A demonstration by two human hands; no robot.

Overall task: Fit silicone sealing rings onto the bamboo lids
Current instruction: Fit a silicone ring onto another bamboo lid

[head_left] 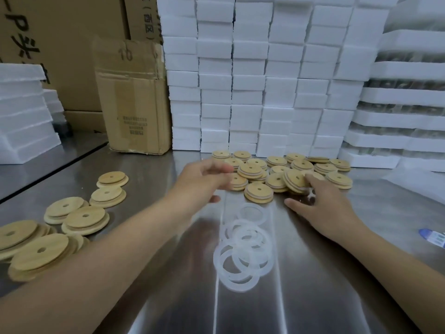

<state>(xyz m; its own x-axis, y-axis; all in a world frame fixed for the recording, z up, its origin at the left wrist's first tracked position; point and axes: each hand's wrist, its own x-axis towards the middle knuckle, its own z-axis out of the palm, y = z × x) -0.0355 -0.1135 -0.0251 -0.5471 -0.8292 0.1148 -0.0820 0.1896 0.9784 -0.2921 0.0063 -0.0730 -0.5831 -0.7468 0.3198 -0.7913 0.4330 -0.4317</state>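
At 9 o'clock, foam slabs (21, 112) are standing in a stack. At 8 o'clock, the left lids (85, 216) are lying in loose, overlapping heaps on the steel table (313, 297), each one showing its centre hole. At 11 o'clock, a dented carton (134, 97) is standing upright on the table, just beside the wall of foam blocks (250, 80).

The left hand (204, 179) is hovering near the middle, at the 9 o'clock edge of the far lids (258, 192). It is blurred; its fingers are curling inward, but I cannot tell whether they are pinching anything.

The rings (243, 251) are lying flat at 6 o'clock, between the two forearms, as a heap of translucent white loops overlapping each other.

The far lids are sitting at 12 to 1 o'clock in a crowded group, in front of the foam blocks. Several are showing a pale band around the edge. One tilted lid (296, 180) is leaning on its neighbours.

The right hand (322, 208) is lying spread, its fingertips touching the tilted lid and its thumb pointing to 9 o'clock.

At 3 o'clock, a blue-white object (433, 237) is being cut by the frame edge.
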